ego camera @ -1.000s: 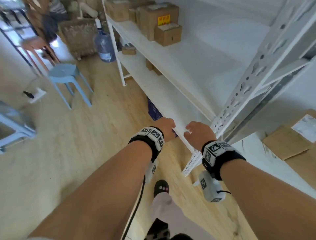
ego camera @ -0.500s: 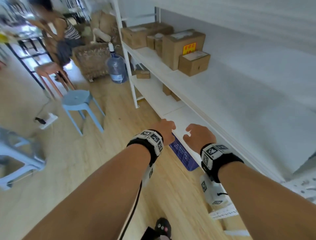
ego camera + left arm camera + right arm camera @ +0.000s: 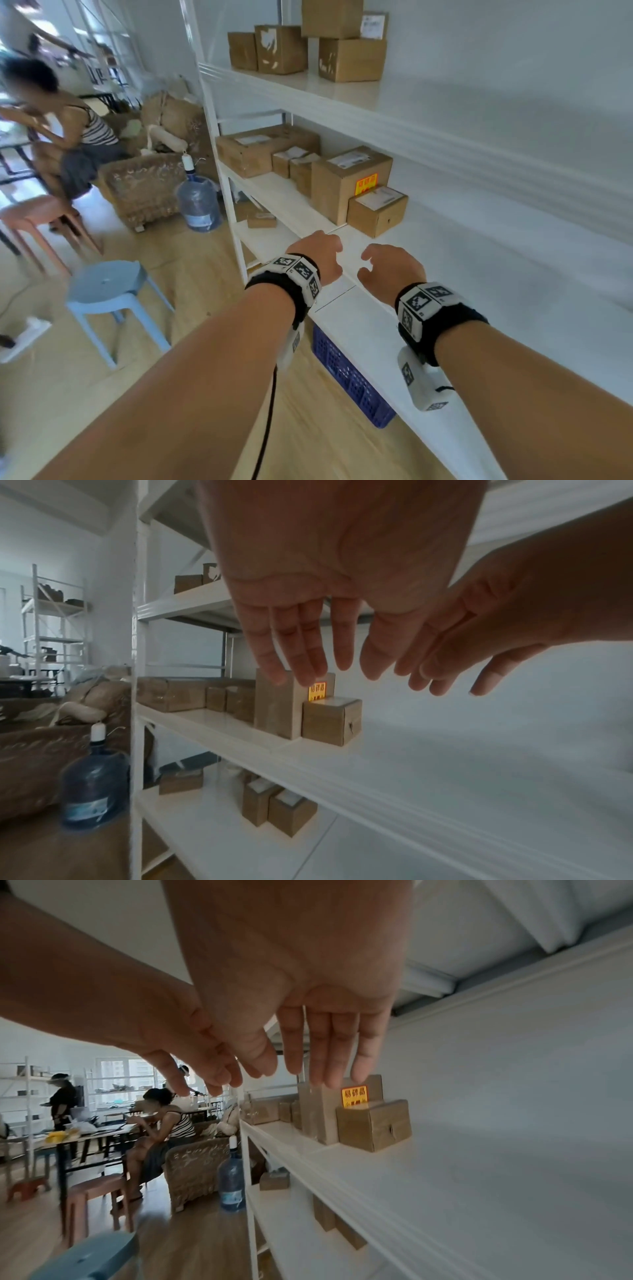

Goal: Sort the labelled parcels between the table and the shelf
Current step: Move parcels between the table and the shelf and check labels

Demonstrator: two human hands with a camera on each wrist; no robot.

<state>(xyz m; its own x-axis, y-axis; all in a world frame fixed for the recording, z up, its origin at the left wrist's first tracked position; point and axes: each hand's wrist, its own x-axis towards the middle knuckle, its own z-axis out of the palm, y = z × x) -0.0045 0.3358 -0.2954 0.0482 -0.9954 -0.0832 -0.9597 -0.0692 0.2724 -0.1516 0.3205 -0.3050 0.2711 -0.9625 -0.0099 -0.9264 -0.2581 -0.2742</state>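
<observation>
Several brown labelled parcels stand on the white shelf (image 3: 479, 260). On its middle board a small parcel (image 3: 376, 210) sits in front of a taller parcel with an orange sticker (image 3: 346, 178). More parcels (image 3: 308, 44) are stacked on the top board. My left hand (image 3: 317, 257) and right hand (image 3: 387, 270) hover side by side at the middle board's front edge, short of the small parcel. The wrist views show the left hand (image 3: 298, 647) and the right hand (image 3: 325, 1042) with fingers straight and nothing in them, pointing towards the small parcel (image 3: 331, 721) (image 3: 375, 1125).
A blue crate (image 3: 352, 377) sits on the floor under the shelf. To the left are a blue stool (image 3: 109, 287), a pink stool (image 3: 34, 212), a water bottle (image 3: 198, 202) and a wicker seat (image 3: 144, 185). A person (image 3: 68, 137) sits at the far left.
The view has swung left and up from the shelf's end post to the parcel boards. Both hands have risen from the lower board's edge to the middle board, still holding nothing.
</observation>
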